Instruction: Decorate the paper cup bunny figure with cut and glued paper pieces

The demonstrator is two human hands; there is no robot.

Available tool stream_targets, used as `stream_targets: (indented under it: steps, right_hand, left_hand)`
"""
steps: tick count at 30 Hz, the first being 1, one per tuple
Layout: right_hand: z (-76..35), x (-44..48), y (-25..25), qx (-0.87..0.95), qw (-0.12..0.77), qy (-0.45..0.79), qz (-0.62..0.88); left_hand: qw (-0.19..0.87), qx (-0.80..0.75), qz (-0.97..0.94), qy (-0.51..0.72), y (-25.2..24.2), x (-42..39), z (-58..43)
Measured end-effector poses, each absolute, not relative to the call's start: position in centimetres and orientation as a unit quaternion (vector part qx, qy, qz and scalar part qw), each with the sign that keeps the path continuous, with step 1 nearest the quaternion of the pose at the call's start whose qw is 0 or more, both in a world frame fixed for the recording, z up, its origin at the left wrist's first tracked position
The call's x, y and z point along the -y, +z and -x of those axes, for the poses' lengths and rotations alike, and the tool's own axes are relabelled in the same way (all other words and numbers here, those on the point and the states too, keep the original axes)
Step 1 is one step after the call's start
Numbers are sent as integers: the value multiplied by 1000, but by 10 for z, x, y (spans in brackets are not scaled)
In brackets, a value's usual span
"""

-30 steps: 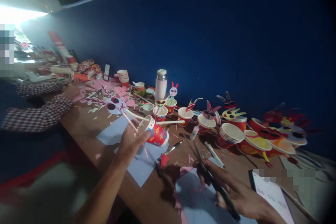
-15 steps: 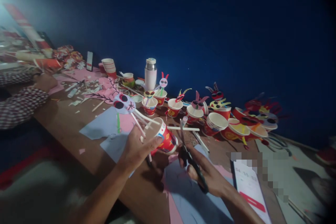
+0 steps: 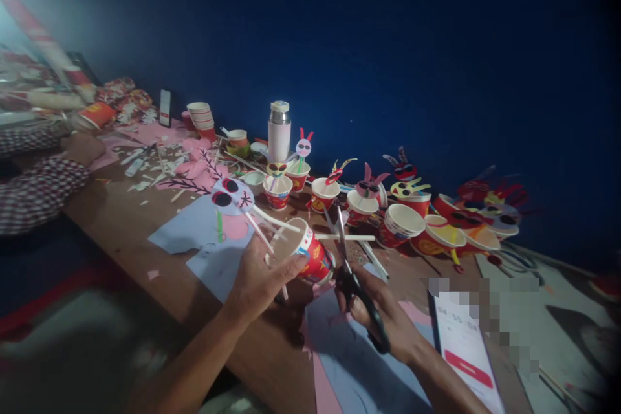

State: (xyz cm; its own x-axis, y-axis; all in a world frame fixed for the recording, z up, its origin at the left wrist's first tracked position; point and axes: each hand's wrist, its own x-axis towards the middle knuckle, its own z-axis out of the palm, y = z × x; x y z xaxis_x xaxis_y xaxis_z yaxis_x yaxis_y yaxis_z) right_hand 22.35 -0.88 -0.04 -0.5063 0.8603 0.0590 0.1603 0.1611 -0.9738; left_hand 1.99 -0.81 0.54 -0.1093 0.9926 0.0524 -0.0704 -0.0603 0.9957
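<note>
My left hand (image 3: 259,278) is closed around a red paper cup (image 3: 310,253) tipped on its side above the table. White straws stick out of the cup, and one carries a pale paper face (image 3: 231,194) with dark eyes. Another white straw (image 3: 356,237) juts out to the right of the cup. My right hand (image 3: 383,317) grips black scissors (image 3: 353,278), whose blades are parted around that straw. Under both hands lie light blue paper sheets (image 3: 344,362) on the brown table (image 3: 130,233).
A row of decorated red paper cups (image 3: 402,220) with paper faces lines the blue wall. A white thermos (image 3: 279,132), a cup stack (image 3: 201,118) and paper scraps lie behind. Another person's checked sleeves (image 3: 39,191) rest at the left. A white card (image 3: 466,349) lies at right.
My right hand has brought the scissors up from the table to the straw beside the cup. The view has shifted right, and the cup sits closer to me.
</note>
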Motion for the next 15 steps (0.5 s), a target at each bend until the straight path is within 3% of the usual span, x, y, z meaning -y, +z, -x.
stream_targets:
  steps: [15]
  right_hand:
    - [-218,16,-6,603,356,578,418]
  left_hand:
    - [461,-493,-482,559,8,7,-22]
